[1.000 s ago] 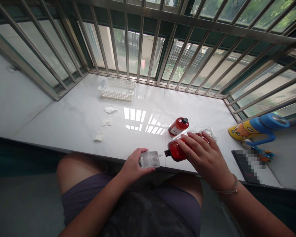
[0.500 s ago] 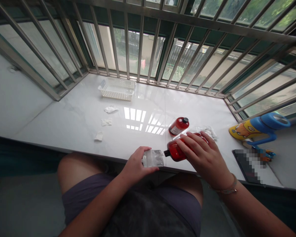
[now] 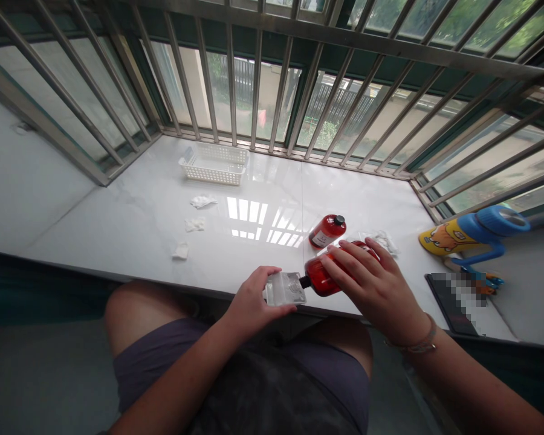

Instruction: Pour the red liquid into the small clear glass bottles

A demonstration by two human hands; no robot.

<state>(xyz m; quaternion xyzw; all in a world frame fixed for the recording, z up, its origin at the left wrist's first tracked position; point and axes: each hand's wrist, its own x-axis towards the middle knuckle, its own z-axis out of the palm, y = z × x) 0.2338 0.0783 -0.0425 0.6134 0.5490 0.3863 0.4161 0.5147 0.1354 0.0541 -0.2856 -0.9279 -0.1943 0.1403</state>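
Note:
My left hand [image 3: 252, 302] is closed on a small clear container [image 3: 286, 289] near the counter's front edge, thumb below it and fingers above. My right hand [image 3: 375, 289] wraps over a red bottle [image 3: 320, 277] tipped on its side, its dark neck pointing left. The neck meets the container's right edge; whether liquid flows is too small to tell. Just behind stands a second red bottle [image 3: 327, 232] with a black cap and a white label. Some crumpled clear and white material [image 3: 384, 241] lies behind my right hand.
On the white counter [image 3: 131, 223] are a white basket [image 3: 215, 164] at the back and crumpled white pieces [image 3: 194, 224] left of centre. A blue and yellow flask [image 3: 448, 237] and a dark flat object [image 3: 448, 302] lie at right. Metal bars [image 3: 258, 90] line the window.
The clear container in my left hand has shifted slightly right, and its edge is now closer to the held bottle's neck. My right hand keeps its hold with little movement.

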